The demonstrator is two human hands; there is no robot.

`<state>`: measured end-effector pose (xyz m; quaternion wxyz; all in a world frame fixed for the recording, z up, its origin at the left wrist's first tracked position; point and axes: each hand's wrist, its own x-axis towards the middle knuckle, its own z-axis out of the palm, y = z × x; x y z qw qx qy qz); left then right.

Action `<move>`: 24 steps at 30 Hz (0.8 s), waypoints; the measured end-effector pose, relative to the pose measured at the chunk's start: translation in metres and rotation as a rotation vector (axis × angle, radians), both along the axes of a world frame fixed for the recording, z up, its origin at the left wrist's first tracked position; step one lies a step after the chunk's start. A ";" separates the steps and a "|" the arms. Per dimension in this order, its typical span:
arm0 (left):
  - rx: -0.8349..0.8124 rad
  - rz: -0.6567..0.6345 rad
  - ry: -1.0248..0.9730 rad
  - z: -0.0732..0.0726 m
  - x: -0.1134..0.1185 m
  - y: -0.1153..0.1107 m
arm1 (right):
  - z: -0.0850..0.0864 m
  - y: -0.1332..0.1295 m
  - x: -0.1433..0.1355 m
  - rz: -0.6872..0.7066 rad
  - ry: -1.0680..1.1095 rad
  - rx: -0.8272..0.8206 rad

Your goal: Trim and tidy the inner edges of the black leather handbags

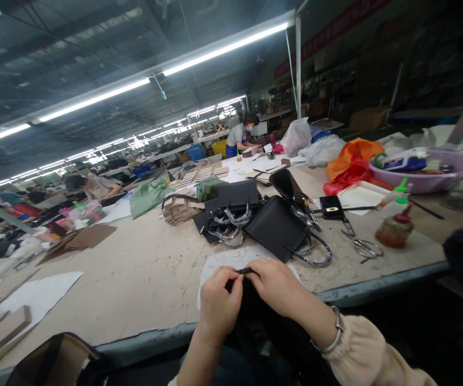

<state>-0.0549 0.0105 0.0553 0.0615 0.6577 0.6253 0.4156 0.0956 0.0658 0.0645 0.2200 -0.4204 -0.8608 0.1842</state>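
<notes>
While the two hands meet over the near edge of the bench (134, 279), the left hand (220, 300) and the right hand (277, 287) each have their grip pinched, thumb against finger, on a thin black piece (244, 271) that spans between them. It sits in front of a white sheet (209, 268); dark material seems to hang below it, though I can't make out its shape from here.

I'd call this piece midway through handling, since it is in the fingers and not laid down. Just beyond, black bags (277, 228) lie heaped with their handles (235, 216) wrapped in clear film, so they look well along; whether anything is left to do on them I can't tell.

The bench's front edge (151, 343) runs slantwise past the wrists, and a piece let go there could slip off. Straight ahead, the heap leaves little space. To the right, scissors (366, 247) and a bottle of brown liquid (395, 230) would crowd a wide swing. The most room is leftward, along the stretch of bench top before the white paper (46, 295).
</notes>
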 end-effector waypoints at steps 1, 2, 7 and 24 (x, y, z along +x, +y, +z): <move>0.003 -0.001 -0.003 0.000 0.000 0.000 | 0.000 0.000 0.000 -0.002 -0.006 0.000; 0.007 -0.001 -0.007 0.000 0.000 -0.001 | 0.000 0.000 -0.001 -0.003 -0.012 -0.001; 0.020 -0.009 -0.014 0.002 -0.003 -0.001 | 0.000 0.000 -0.003 -0.005 -0.029 -0.001; 0.099 0.011 0.009 0.001 -0.010 -0.003 | 0.001 0.000 -0.005 0.020 -0.053 0.034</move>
